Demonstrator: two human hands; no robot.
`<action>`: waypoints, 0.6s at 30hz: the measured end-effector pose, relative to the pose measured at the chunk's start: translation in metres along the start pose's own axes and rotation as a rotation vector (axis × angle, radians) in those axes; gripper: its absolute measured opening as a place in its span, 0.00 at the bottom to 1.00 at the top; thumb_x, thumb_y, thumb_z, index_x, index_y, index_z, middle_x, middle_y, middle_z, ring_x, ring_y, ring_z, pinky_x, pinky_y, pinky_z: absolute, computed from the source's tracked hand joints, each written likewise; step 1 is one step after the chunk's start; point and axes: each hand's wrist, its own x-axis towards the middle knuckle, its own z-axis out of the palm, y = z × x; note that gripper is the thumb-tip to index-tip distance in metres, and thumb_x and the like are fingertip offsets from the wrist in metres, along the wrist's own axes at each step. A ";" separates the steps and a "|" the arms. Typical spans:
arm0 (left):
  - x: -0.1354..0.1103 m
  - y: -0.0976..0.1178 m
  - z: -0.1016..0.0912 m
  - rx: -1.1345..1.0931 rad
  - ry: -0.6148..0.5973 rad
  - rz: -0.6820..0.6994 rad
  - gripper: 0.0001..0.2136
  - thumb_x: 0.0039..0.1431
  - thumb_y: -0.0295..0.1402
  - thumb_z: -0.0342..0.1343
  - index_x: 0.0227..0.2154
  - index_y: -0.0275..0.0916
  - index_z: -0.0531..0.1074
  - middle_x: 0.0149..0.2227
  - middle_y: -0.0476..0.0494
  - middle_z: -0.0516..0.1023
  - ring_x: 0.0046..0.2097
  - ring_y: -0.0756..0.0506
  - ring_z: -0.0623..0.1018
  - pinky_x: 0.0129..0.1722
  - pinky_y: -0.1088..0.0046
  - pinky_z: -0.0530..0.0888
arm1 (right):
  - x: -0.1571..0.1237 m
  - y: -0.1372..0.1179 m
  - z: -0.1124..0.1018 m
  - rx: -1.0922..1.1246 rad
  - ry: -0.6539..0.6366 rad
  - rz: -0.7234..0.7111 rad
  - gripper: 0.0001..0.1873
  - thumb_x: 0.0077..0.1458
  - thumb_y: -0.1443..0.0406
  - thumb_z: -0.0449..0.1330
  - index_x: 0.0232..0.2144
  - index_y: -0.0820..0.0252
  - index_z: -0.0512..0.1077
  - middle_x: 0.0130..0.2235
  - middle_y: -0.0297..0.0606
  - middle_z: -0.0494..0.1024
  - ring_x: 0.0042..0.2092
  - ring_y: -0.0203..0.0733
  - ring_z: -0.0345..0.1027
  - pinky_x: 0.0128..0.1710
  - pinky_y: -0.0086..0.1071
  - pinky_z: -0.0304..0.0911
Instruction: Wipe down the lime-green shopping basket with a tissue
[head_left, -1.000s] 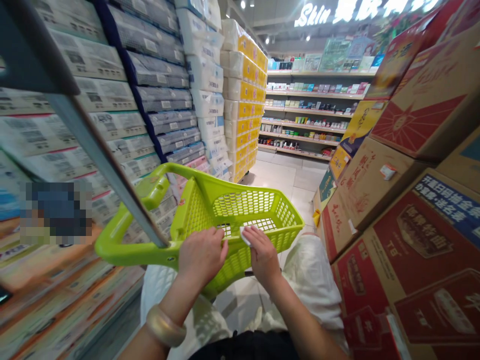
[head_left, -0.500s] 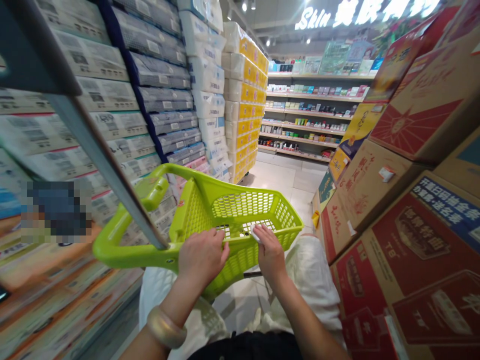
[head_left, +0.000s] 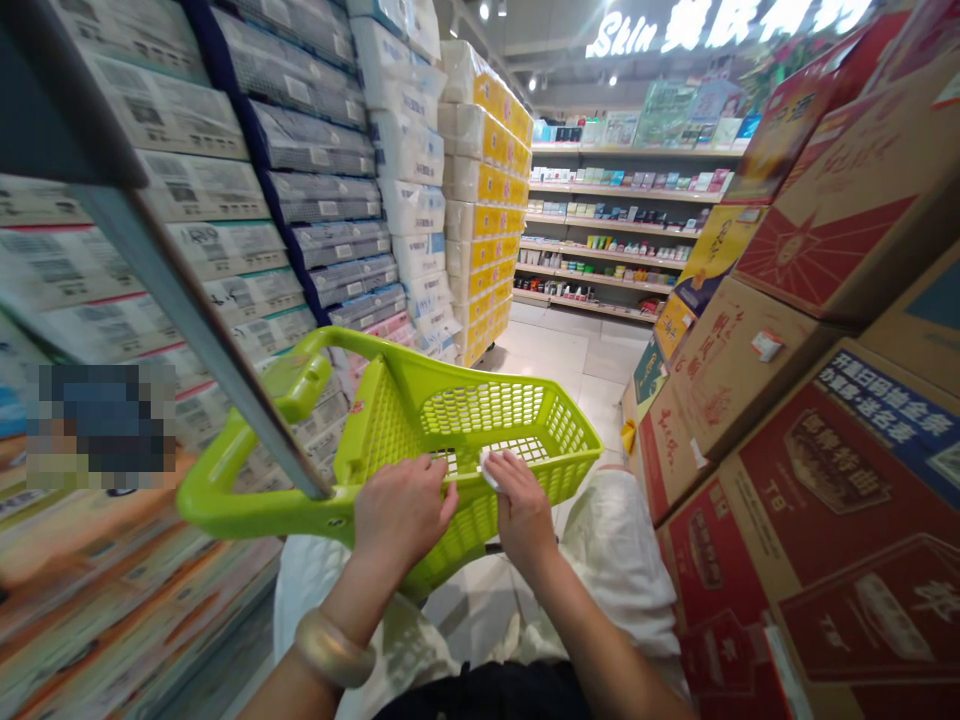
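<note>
Left hand (head_left: 401, 505): fingers curled over the near rim of the green cart (head_left: 472, 515), no gap to speak of; gold bangle (head_left: 335, 650) on that wrist. Right hand (head_left: 523, 505): fingers bent and close together, small white cloth (head_left: 489, 470) under the fingertips, against the same rim. Hands just apart, short bare stretch of rim between them.

Cart is right in front of me, at my knees. Long axis runs across me: handle loop (head_left: 247, 515) on my left, basket nose to the right. Open top, lattice walls.

Edges: nose stops short of the cartons (head_left: 817, 480), narrow gap. Cartons also crowd my right trouser leg (head_left: 622, 560). Left side is tight, handle end near the stacked packs. Best open room is the tiled floor (head_left: 570, 350) past the far rim, running to the shelves (head_left: 630, 190).

Obstruction: metal pole (head_left: 202, 305) slants down across the handle end to the near rim; can't tell if it's fixed there. Dark grey part (head_left: 60, 110) at its top.

Further out: blue-grey packs (head_left: 315, 140), then yellow-and-white packs (head_left: 491, 210) lining the left, lit sign (head_left: 720, 30) above the shelves.
</note>
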 end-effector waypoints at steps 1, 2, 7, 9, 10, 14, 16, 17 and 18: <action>0.000 0.000 0.000 -0.002 0.003 0.001 0.12 0.60 0.36 0.46 0.32 0.40 0.74 0.31 0.40 0.78 0.35 0.38 0.78 0.33 0.63 0.67 | 0.000 -0.005 0.001 0.025 -0.033 -0.043 0.26 0.56 0.76 0.49 0.54 0.55 0.72 0.55 0.40 0.76 0.60 0.45 0.66 0.61 0.47 0.62; 0.001 0.000 0.000 -0.005 0.006 0.003 0.12 0.60 0.36 0.46 0.32 0.39 0.74 0.31 0.40 0.78 0.35 0.37 0.78 0.33 0.63 0.67 | 0.000 -0.008 0.002 0.046 -0.065 -0.082 0.27 0.57 0.75 0.49 0.55 0.55 0.71 0.55 0.40 0.75 0.60 0.44 0.65 0.61 0.46 0.62; -0.001 -0.002 0.001 -0.047 0.005 0.001 0.12 0.60 0.37 0.46 0.32 0.40 0.74 0.31 0.39 0.78 0.35 0.38 0.78 0.34 0.64 0.67 | -0.004 0.016 -0.007 -0.010 0.008 -0.014 0.26 0.57 0.75 0.49 0.53 0.53 0.72 0.53 0.40 0.77 0.59 0.45 0.67 0.60 0.47 0.64; -0.001 -0.002 0.001 -0.060 0.007 -0.007 0.12 0.60 0.37 0.46 0.31 0.40 0.74 0.31 0.39 0.78 0.35 0.39 0.78 0.34 0.64 0.67 | -0.005 0.025 -0.009 -0.057 0.078 0.068 0.25 0.57 0.75 0.49 0.51 0.54 0.74 0.52 0.41 0.78 0.58 0.47 0.68 0.59 0.50 0.64; 0.000 -0.002 0.001 -0.061 0.008 -0.011 0.12 0.60 0.37 0.46 0.31 0.40 0.74 0.31 0.39 0.78 0.35 0.39 0.78 0.34 0.64 0.67 | -0.006 0.025 -0.009 -0.063 0.091 0.089 0.25 0.57 0.75 0.49 0.51 0.54 0.75 0.51 0.41 0.79 0.58 0.47 0.68 0.59 0.50 0.64; 0.000 -0.001 0.001 -0.033 0.013 0.000 0.12 0.60 0.37 0.47 0.32 0.39 0.74 0.31 0.39 0.78 0.36 0.39 0.78 0.34 0.64 0.67 | -0.003 -0.001 0.000 0.035 -0.027 -0.035 0.26 0.57 0.75 0.49 0.54 0.55 0.72 0.55 0.40 0.76 0.60 0.45 0.66 0.61 0.47 0.62; 0.000 -0.002 0.001 -0.031 0.009 0.013 0.12 0.60 0.37 0.46 0.32 0.39 0.74 0.31 0.39 0.78 0.35 0.39 0.78 0.34 0.64 0.67 | -0.002 -0.007 0.001 0.078 -0.090 -0.114 0.26 0.58 0.75 0.49 0.56 0.54 0.70 0.56 0.39 0.75 0.61 0.43 0.65 0.62 0.45 0.62; 0.000 -0.002 0.001 -0.037 0.007 0.015 0.12 0.61 0.37 0.46 0.32 0.39 0.74 0.31 0.39 0.78 0.35 0.39 0.78 0.34 0.64 0.67 | -0.002 -0.005 -0.001 0.077 -0.092 -0.121 0.27 0.58 0.75 0.49 0.56 0.53 0.70 0.56 0.38 0.75 0.60 0.43 0.65 0.61 0.45 0.62; -0.001 -0.003 0.001 -0.044 0.006 0.014 0.12 0.61 0.37 0.46 0.32 0.39 0.74 0.31 0.39 0.78 0.35 0.39 0.78 0.34 0.64 0.67 | -0.002 0.000 -0.004 0.059 -0.074 -0.101 0.26 0.58 0.75 0.49 0.55 0.53 0.71 0.55 0.39 0.76 0.60 0.43 0.66 0.61 0.46 0.62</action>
